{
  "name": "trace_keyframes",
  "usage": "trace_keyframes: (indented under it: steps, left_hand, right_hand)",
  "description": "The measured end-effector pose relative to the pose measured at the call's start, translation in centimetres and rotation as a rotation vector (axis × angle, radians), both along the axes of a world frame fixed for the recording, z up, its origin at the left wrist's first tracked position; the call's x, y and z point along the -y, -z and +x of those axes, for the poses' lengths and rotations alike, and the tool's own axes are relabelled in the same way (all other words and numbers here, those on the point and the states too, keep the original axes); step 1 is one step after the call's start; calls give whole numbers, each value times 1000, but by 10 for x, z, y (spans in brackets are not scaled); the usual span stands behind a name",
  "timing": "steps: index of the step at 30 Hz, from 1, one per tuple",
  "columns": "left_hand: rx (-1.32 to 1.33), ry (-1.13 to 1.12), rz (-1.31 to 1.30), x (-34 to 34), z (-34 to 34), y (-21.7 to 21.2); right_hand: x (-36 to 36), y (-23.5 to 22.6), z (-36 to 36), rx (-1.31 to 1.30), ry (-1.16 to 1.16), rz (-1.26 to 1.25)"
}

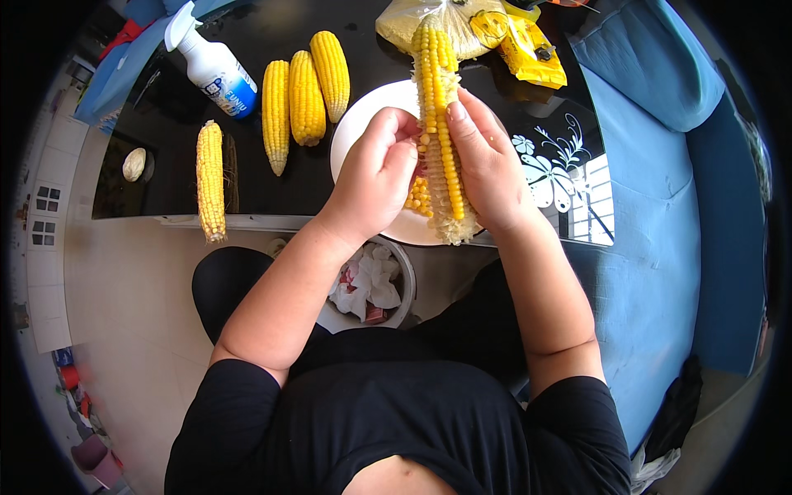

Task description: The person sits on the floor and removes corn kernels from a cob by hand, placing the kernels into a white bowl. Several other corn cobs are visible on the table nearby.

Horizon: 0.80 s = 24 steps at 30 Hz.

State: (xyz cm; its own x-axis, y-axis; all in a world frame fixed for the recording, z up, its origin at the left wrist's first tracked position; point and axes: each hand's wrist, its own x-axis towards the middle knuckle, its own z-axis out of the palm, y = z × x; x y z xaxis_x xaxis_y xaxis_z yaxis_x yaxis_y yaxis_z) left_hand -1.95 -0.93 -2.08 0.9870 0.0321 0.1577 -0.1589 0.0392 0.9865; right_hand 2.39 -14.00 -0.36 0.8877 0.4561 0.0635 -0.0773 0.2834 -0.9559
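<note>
A partly stripped corn cob stands tilted over a white plate, its top pointing away from me. Rows of yellow kernels remain along its middle, while pale bare cob shows at the sides and lower end. My right hand is closed around its right side, with the thumb on the kernels. From the left, my left hand presses curled fingers and thumb against the cob; the fingertips are partly hidden. Loose corn kernels lie on the plate below.
On the glossy black table lie three full corn cobs, another corn cob at the front edge, and a spray bottle. Behind the plate are a clear bag and a yellow packet. A trash bin stands below; a blue sofa is right.
</note>
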Motion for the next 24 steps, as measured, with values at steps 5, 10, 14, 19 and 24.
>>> trace_keyframes:
  steps: [5,10,14,19,24]
  left_hand:
    - [-5,3,-49,1,-2,-5]
    - [-2,3,-39,3,-1,-2]
    - [-53,12,-103,2,-1,-5]
    - [-23,9,-134,2,-1,-2]
    - [11,-10,-74,2,0,1]
  right_hand:
    - [-4,1,-3,42,-25,21]
    - [0,0,0,46,-17,-44]
    - [1,-4,-2,-22,-38,11]
    - [-1,4,0,105,-44,3]
    - [-1,3,-1,81,-69,-7]
